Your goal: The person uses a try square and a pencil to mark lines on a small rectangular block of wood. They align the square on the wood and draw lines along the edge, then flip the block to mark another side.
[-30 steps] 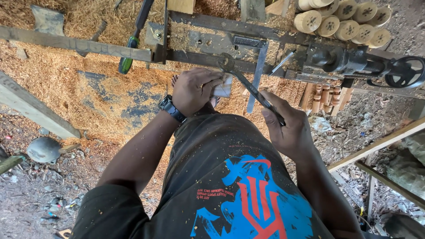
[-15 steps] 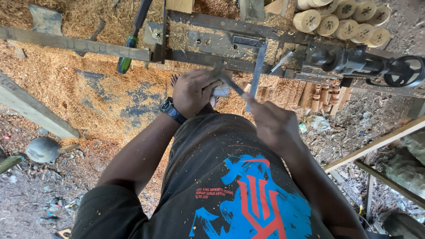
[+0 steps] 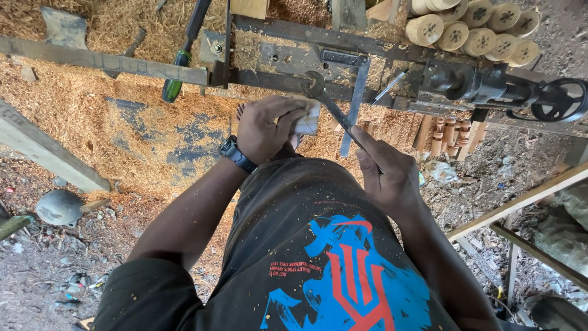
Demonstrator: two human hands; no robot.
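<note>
So the wrench (image 3: 327,101) is where it's all happening: a slim metal open-ended one, its head sitting up against the dark iron rail (image 3: 275,79) of the lathe bench, handle running down and to the right into the person's right hand (image 3: 386,175). That hand is closed around the handle's lower end, forefinger laid along it. The left hand (image 3: 266,125) is just left of the wrench head, fingers curled around a pale block of wood (image 3: 306,117), black wristwatch (image 3: 236,153) on the wrist.

A flat steel bar (image 3: 355,101) hangs down from the rail right beside the wrench. Further right on the bench there's the black tailstock (image 3: 484,86) with its handwheel (image 3: 560,101), and above it a stack of turned pale wooden rounds (image 3: 474,27). A few finished turned spindles (image 3: 450,135) stand under the rail. A green-handled tool (image 3: 177,83) leans off to the left, and sawdust (image 3: 73,104) is heaped all over the ground below.
</note>
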